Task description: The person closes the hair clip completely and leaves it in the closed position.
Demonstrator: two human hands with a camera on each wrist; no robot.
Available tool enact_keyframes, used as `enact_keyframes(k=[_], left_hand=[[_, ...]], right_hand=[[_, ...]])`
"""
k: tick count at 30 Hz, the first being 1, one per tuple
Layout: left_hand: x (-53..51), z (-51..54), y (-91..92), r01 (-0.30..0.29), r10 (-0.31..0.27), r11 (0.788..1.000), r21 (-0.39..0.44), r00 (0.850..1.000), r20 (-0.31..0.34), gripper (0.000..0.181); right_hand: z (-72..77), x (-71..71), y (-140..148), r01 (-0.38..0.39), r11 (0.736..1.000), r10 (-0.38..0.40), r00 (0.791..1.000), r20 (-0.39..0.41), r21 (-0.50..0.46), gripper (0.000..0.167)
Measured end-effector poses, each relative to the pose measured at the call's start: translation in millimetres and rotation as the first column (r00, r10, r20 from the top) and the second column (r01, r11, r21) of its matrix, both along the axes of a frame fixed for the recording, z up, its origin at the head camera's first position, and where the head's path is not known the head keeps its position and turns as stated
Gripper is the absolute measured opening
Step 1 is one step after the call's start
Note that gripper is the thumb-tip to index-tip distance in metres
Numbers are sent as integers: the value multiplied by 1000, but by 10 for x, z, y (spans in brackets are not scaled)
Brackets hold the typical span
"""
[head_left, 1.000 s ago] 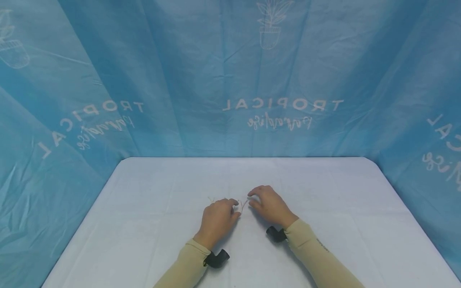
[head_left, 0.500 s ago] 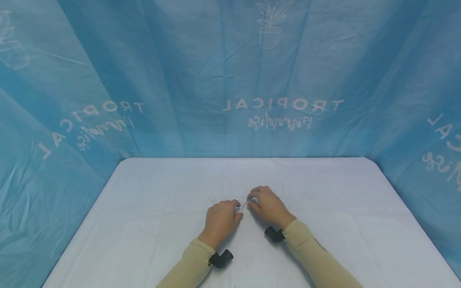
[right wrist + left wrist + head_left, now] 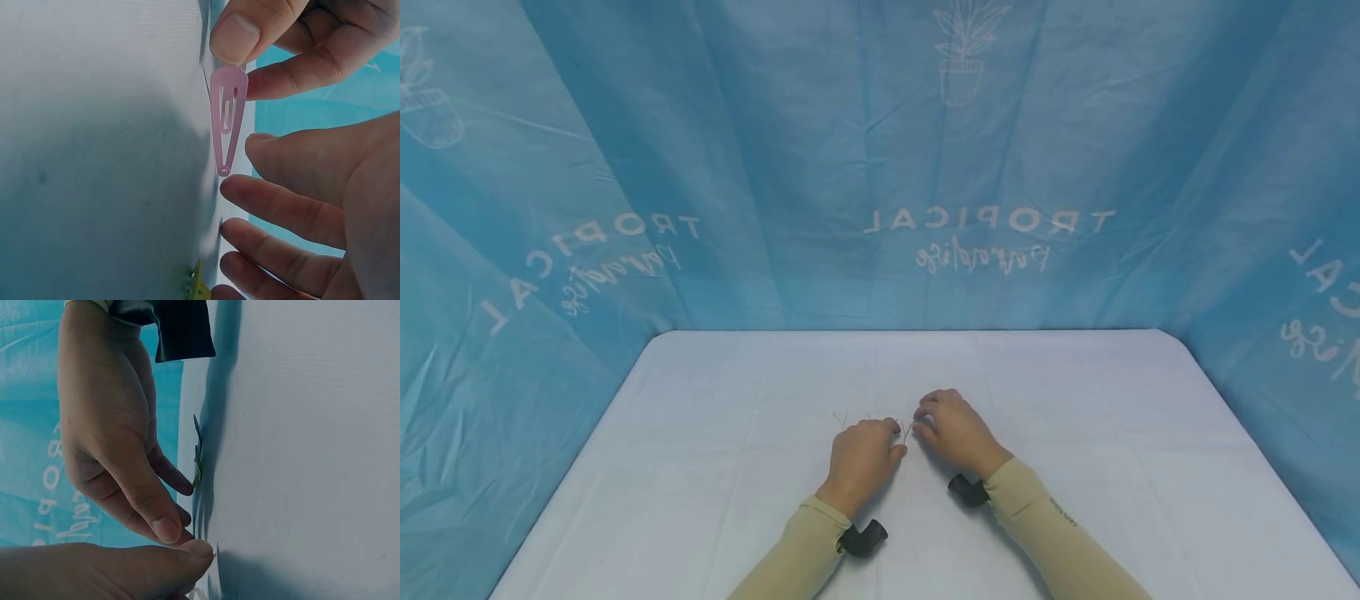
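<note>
Pink snap clip [image 3: 227, 130] over the tabletop [image 3: 880, 367], well short of its far edge: left hand [image 3: 861, 460] pinches the wide end, right hand [image 3: 957, 433] at the narrow end, fingers loose and nearly straight, yellow piece [image 3: 199, 289] near them.

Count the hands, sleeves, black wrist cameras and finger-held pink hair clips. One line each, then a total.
Hands: 2 (left hand, right hand)
Sleeves: 2 (left sleeve, right sleeve)
Black wrist cameras: 2 (left camera, right camera)
Finger-held clips: 1 (pink hair clip)
Total: 7
</note>
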State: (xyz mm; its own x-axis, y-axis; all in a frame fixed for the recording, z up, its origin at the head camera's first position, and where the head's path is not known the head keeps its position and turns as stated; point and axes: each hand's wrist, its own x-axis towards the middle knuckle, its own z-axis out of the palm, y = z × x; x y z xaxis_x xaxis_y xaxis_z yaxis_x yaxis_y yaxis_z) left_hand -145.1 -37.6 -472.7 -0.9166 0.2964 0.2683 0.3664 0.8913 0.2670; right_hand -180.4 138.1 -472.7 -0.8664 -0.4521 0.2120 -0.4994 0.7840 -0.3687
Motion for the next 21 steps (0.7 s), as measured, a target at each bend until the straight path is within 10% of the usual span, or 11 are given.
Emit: enact_keyframes(k=[21], left_hand=[[-12, 4, 27, -2, 2, 1000, -12, 1000, 20, 17]], right_hand=[[-7, -3, -13, 18, 1000, -17, 999, 39, -11, 13]])
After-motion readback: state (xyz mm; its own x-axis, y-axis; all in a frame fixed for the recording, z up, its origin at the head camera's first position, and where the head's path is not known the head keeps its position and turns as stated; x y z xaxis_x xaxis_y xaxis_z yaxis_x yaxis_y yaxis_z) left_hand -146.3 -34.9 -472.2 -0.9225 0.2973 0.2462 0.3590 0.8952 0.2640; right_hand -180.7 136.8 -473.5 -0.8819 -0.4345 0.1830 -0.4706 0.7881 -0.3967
